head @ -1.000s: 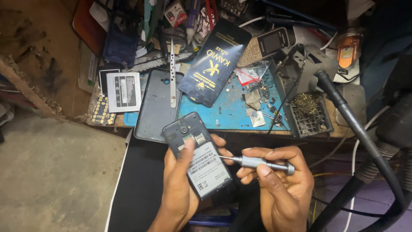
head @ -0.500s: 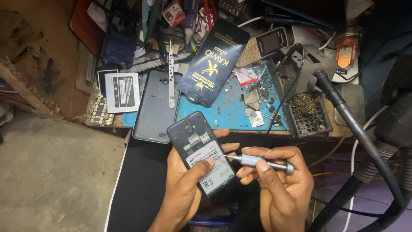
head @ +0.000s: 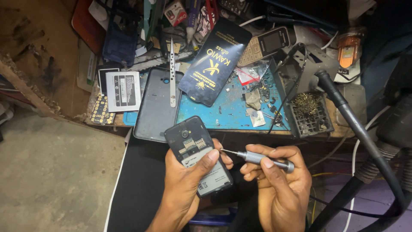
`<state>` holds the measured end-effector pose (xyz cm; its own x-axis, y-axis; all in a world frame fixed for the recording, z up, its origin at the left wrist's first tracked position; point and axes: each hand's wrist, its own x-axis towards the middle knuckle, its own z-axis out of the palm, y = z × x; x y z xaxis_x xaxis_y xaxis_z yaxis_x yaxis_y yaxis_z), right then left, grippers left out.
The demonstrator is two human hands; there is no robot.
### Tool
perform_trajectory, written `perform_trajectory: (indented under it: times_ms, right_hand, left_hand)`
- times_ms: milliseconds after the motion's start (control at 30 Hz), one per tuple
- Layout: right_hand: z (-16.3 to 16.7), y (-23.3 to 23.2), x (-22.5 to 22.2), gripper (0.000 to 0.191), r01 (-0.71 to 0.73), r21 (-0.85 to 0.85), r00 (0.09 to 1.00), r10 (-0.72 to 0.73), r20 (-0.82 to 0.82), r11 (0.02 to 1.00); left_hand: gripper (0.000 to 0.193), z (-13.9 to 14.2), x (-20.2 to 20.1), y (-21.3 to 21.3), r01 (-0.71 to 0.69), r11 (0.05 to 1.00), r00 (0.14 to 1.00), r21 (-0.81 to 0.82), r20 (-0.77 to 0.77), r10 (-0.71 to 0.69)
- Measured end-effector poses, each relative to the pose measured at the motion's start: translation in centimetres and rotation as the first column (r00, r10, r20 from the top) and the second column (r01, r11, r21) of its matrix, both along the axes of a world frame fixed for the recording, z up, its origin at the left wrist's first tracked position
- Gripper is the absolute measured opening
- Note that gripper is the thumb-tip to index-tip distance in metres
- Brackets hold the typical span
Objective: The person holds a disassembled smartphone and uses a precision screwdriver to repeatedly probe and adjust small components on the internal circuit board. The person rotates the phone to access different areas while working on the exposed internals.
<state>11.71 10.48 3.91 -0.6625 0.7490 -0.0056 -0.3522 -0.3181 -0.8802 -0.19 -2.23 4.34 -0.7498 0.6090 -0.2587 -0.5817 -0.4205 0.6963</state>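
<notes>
Here the left hand point(head: 182, 189) has its fingers wrapped round an opened phone point(head: 198, 155), back cover off, with the thumb pressed across its pale battery label. The right hand point(head: 281, 189) pinches a small metal screwdriver point(head: 257, 157) between closed fingers, its tip meeting the phone's right edge. The phone sits just below the front edge of the counter point(head: 77, 92), over a dark lap. Beyond the phone a blue mat point(head: 231, 111) lies on the counter, strewn with small parts. A grey back cover point(head: 155, 105) rests just above the phone, tweezers point(head: 172, 73) lying on it. A long black package point(head: 214, 60) with gold lettering lies slanted on the mat, right of the cover; a white-labelled battery point(head: 123, 91) lies left of it.
</notes>
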Motion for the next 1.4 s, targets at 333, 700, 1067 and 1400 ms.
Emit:
perform_trajectory:
  times_ms: [333,700,1067,1400]
  right_hand:
    - [-0.3,-0.1,-0.1,0.015,-0.024,-0.032,1.000,0.024,0.009,0.999]
    - [0.4,0.0,0.1,0.017,0.032,0.071,0.999,-0.031,-0.018,0.997]
    - [1.3,-0.7,0.1,0.016,0.035,0.315,0.996,-0.058,0.063,0.948]
    - [1.2,-0.7,0.1,0.018,0.023,0.325,0.998,-0.042,0.052,0.945]
  left_hand:
    - [0.022,-0.3,0.0,0.0,-0.023,1.000,1.000,0.009,-0.001,0.023]
    - [0.023,-0.4,-0.1,0.1,-0.033,0.998,0.999,0.051,-0.029,0.035]
    - [0.025,-0.4,0.0,0.0,-0.020,0.998,0.995,0.057,-0.099,0.025]
    - [0.023,-0.2,0.0,-0.1,-0.008,0.997,0.997,0.078,-0.082,0.014]
